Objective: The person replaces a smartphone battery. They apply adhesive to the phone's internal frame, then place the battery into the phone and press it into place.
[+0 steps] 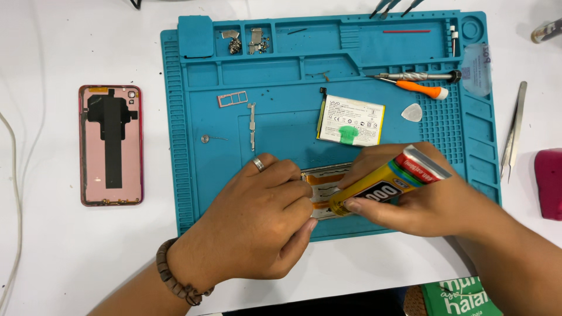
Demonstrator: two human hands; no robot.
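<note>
A white table (70, 251) carries a teal mat (275, 140) with ridged edges and small trays along its top. The left hand (257, 225), a ring on one finger and a bead bracelet at the wrist, lies curled over the left part of an opened phone (324, 186) at the mat's near edge, fingers bent and pressing on it; whether it pinches anything I cannot tell. The right hand (410, 202) is closed around a yellow glue tube (383, 181), whose tip points down at the phone just beside the left fingers. A pink back cover (111, 145) lies inner side up on the table, well left of the mat. A white battery (351, 120) rests on the mat above the hands. Farther right are a screwdriver (418, 88), tweezers (513, 131) on the table, and a pale pick (412, 112).
</note>
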